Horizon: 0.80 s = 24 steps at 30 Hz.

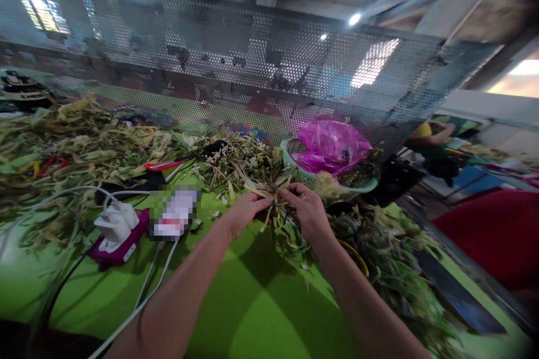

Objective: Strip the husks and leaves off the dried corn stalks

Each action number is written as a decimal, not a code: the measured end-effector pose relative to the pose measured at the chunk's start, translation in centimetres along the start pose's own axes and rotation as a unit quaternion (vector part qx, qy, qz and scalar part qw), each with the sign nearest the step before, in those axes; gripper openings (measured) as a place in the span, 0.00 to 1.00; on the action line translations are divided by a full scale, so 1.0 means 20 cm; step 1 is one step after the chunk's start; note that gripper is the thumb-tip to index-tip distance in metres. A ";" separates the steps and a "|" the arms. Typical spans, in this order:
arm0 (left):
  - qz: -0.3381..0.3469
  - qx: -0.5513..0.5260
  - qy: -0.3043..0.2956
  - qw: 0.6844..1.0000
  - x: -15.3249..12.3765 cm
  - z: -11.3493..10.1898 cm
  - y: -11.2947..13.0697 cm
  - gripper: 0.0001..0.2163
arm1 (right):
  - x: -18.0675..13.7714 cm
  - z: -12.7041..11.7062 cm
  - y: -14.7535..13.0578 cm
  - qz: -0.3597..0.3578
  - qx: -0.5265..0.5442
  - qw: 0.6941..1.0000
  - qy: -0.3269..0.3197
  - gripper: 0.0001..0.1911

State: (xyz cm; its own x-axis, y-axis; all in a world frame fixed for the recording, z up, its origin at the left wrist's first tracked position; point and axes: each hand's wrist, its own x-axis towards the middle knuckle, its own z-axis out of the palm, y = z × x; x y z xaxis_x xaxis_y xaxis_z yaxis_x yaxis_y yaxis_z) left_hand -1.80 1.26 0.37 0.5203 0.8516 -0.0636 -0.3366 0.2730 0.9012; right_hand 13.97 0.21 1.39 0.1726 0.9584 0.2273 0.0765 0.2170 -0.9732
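Note:
My left hand and my right hand meet above the middle of the green table. Between thumbs and fingertips, both pinch a bunch of dry leaves, greenish-brown and splayed outward like a star. Loose leaf bits hang and lie just below the hands. Behind the bunch is a heap of small dried plant pieces. Right beside my right hand, a pale green basket holds a crumpled pink plastic bag.
Dried leaves are heaped on the left, with more greenery on the right. A red cutter, a phone and a purple power strip with cables lie left. A perforated metal screen stands behind. Another person is far right.

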 end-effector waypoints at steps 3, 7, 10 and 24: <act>-0.002 -0.039 0.035 0.999 0.00 -0.01 0.01 0.12 | 0.01 -0.04 -0.02 -0.076 -0.062 0.994 0.053 0.18; 0.007 -0.060 0.069 0.996 0.01 -0.02 0.02 0.08 | 0.00 -0.04 -0.04 -0.180 -0.199 0.962 0.056 0.16; 0.010 -0.048 0.070 0.996 0.01 -0.01 0.02 0.07 | -0.02 -0.02 -0.05 -0.233 -0.264 0.936 0.009 0.10; 0.024 -0.051 0.110 0.992 0.02 0.03 0.02 0.03 | 0.00 0.00 0.02 -0.154 -0.248 0.955 -0.050 0.09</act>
State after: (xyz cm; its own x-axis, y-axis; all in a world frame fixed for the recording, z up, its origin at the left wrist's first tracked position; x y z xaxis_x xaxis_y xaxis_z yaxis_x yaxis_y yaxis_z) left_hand -1.30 1.46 0.85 0.3212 0.9388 -0.1244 -0.4396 0.2642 0.8584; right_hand 14.09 0.32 1.02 -0.0266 0.8816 0.4712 0.5692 0.4008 -0.7179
